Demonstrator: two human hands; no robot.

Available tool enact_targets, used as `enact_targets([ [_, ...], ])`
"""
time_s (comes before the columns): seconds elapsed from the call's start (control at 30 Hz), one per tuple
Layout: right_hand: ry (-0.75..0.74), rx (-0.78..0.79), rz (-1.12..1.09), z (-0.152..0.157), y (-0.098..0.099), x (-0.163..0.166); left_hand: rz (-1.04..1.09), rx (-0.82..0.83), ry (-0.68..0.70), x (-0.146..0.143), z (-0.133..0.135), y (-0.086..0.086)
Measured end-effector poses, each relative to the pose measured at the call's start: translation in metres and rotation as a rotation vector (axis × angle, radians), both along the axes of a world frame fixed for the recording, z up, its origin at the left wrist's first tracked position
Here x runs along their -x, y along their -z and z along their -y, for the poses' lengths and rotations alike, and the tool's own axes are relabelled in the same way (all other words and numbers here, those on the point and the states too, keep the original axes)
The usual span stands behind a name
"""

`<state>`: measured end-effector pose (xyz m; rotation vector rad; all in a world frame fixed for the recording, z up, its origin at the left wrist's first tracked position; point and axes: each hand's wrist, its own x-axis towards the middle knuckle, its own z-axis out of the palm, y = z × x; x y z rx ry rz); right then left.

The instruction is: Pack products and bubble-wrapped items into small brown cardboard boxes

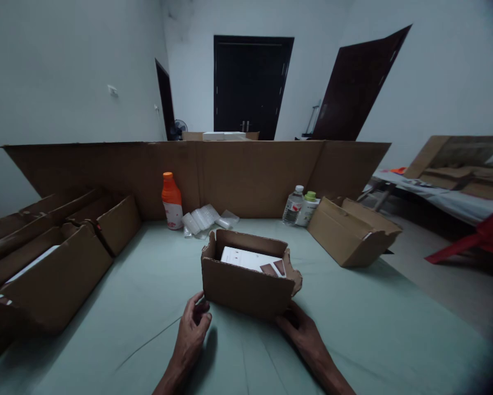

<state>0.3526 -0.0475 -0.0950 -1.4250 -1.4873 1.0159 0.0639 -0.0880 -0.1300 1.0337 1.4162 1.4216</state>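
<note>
In front of me, an open-topped cardboard box (246,288) sits on the pale green table cover, its short ends cut down and ragged. A white packet with brown pictures (254,261) lies inside it. My left hand (193,323) is by the box's lower left corner, thumb and fingers apart and curled, with nothing between them; its fingertips are at or very near the cardboard. At the lower right corner, my right hand (299,325) has its thumb against the front face and its fingers around the end, partly hidden.
Several cardboard boxes (65,269) line the left side, some holding white items. An orange-topped bottle (172,202), clear plastic packets (203,218), a water bottle (293,207), a green-capped bottle (307,209) and another box (351,233) stand before a tall cardboard wall (254,178).
</note>
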Motion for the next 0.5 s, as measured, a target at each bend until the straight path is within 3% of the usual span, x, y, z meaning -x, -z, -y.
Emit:
enact_targets([
  [0.33, 0.037, -0.016, 0.016, 0.0019, 0.0019, 0.0017, -0.060, -0.052, 0.017, 0.0021, 0.0012, -0.0027],
  [0.5, 0.032, -0.015, 0.011, 0.0014, 0.0054, -0.0002, -0.003, 0.001, -0.010, 0.0018, 0.0009, 0.0025],
])
